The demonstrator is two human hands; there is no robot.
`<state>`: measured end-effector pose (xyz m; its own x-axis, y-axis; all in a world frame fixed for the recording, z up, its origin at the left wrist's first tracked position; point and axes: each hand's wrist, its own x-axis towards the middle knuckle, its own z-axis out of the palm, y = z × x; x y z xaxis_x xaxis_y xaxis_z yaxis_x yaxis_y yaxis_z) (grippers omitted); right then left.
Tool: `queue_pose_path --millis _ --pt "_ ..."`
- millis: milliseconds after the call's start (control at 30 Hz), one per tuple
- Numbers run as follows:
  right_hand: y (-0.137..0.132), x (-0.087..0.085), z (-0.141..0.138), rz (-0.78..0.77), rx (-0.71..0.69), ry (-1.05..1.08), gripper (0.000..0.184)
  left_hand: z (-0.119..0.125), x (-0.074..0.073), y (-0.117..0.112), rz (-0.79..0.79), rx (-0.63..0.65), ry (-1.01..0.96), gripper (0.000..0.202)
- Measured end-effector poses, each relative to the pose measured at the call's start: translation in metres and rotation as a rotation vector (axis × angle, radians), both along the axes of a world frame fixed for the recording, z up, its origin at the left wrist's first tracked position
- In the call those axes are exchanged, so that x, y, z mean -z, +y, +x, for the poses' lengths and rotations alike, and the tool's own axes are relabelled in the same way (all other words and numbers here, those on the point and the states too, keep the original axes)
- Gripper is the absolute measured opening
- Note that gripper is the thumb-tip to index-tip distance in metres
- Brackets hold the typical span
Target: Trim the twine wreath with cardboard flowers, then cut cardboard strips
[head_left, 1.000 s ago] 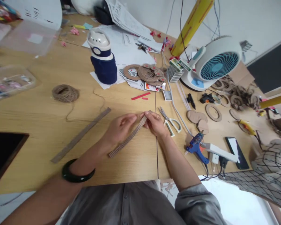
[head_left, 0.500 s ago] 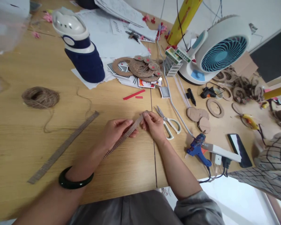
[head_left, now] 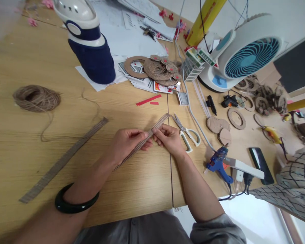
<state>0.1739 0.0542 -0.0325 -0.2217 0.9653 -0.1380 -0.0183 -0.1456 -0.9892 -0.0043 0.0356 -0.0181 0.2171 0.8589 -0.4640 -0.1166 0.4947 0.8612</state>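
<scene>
Counter (head_left: 15,159): pale wood, running under everything below.
Twine ball (head_left: 36,98): far left, a loose end trailing from it.
Loose strip (head_left: 63,161): flat on the counter, left of the left hand and well apart from it.
Left hand (head_left: 128,145): a dark bangle (head_left: 63,205) on the wrist; fingers and thumb pinch the lower part of the ribbed strip.
Ribbed strip (head_left: 156,125): cardboard, held diagonally just above the counter, its lower end out past the left hand, its upper end past the right.
Right hand (head_left: 169,138): pinching the strip's upper part, close beside the left hand.
Scissors (head_left: 186,134): closed, just right of the right hand.
Glue gun (head_left: 218,166): farther right, on its side.
Hidden: the fingers cover the strip where they grip, so its contact with each hand is hard to make out.
Change: more of the strip's upper end now shows past the right hand than in the previous view.
</scene>
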Motion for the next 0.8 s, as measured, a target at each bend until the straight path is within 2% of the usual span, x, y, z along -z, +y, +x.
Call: queue_pose_path --millis 233,433,600,800 --pt "0.0 0.001 -0.001 0.01 0.098 0.024 0.042 0.0014 0.0031 0.0006 -0.015 -0.014 -0.023 0.017" --pt "-0.003 -0.0042 -0.0015 0.005 -0.032 -0.029 0.042 0.0033 0.0018 0.0001 0.005 -0.02 -0.02 0.02" --pt "-0.0022 -0.0005 -0.001 -0.007 -0.013 0.001 0.043 0.0036 -0.0043 -0.0004 0.011 -0.023 -0.026 0.019" --pt "-0.0016 -0.0009 -0.0016 -0.011 -0.023 0.012 0.042 0.0035 0.0004 -0.0016 0.04 -0.027 -0.028 0.02"
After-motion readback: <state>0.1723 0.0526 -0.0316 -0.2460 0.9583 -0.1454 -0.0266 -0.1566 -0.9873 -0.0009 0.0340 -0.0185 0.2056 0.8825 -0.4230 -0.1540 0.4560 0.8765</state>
